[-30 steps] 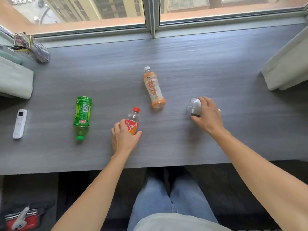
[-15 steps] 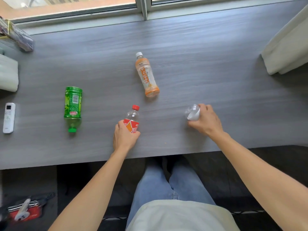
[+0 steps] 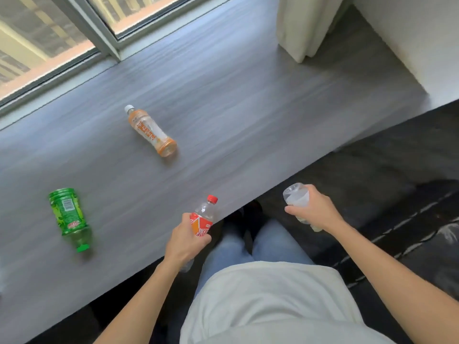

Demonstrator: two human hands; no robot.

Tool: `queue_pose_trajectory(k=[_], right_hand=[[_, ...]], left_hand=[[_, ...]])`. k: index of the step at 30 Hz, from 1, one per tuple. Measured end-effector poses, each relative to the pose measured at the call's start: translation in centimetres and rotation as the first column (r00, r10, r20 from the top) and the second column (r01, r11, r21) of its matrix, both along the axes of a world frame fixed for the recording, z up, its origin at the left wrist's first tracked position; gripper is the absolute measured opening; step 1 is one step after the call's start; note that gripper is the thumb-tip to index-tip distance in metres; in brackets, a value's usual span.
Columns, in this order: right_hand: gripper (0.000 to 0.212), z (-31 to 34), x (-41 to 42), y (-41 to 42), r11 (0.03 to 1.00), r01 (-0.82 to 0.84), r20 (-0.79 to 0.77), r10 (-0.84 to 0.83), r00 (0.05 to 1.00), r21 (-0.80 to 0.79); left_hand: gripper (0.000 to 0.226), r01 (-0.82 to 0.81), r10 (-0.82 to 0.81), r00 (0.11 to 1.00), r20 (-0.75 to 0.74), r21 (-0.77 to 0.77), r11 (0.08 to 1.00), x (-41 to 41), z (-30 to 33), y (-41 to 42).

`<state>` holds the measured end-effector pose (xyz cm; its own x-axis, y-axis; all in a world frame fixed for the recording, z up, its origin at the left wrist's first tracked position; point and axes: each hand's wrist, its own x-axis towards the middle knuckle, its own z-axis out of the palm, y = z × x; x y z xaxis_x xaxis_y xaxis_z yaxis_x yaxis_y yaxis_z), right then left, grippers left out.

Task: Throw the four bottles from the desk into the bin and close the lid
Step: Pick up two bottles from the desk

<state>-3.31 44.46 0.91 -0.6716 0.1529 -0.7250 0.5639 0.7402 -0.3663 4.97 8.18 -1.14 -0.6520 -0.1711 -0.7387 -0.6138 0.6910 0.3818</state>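
Note:
My left hand (image 3: 185, 240) grips a red-capped bottle with a red and orange label (image 3: 203, 218), lifted at the desk's front edge. My right hand (image 3: 316, 212) holds a clear bottle with a white label (image 3: 296, 197) out past the edge, above the dark floor. A green bottle (image 3: 68, 217) lies on its side at the left of the grey desk (image 3: 223, 108), cap toward me. An orange-labelled bottle with a white cap (image 3: 150, 130) lies near the desk's middle. No bin is in view.
A window (image 3: 49, 38) runs along the far side of the desk. A pale curtain (image 3: 305, 23) hangs at the back right by a white wall. Dark patterned floor (image 3: 397, 182) lies to the right. My legs in jeans show below the desk edge.
Both hands have lifted their bottles off the desk and drawn them back toward me. The view has swung to the right, so the remote and items at the left are out of sight.

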Motion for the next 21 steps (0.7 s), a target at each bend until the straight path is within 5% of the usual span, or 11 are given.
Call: queue_pose_trajectory(k=[4, 8, 17, 21], right_hand=[[0.033, -0.3, 6.5, 2.4, 0.97, 0.241, 0.022, -0.242, 0.97, 0.03], [0.037, -1.0, 15.3, 4.6, 0.87, 0.491, 0.038, -0.492, 0.87, 0.046], [0.039, -2.6, 31.9, 7.0, 0.368, 0.93, 0.095, -0.925, 0.368, -0.023], [0.033, -2.8, 34.4, 10.6, 0.273, 0.952, 0.12, -0.949, 0.29, -0.141]], left_hand=[[0.062, 0.241, -0.241, 0.97, 0.011, -0.005, 0.971, -1.4, -0.3, 1.0], [0.064, 0.476, -0.477, 0.879, 0.03, 0.021, 0.879, -3.0, -0.7, 4.5], [0.061, 0.797, -0.8, 0.6, -0.008, 0.084, 0.598, -8.1, -1.2, 20.3], [0.064, 0.878, -0.877, 0.478, -0.045, 0.049, 0.476, -10.3, -1.1, 29.5]])
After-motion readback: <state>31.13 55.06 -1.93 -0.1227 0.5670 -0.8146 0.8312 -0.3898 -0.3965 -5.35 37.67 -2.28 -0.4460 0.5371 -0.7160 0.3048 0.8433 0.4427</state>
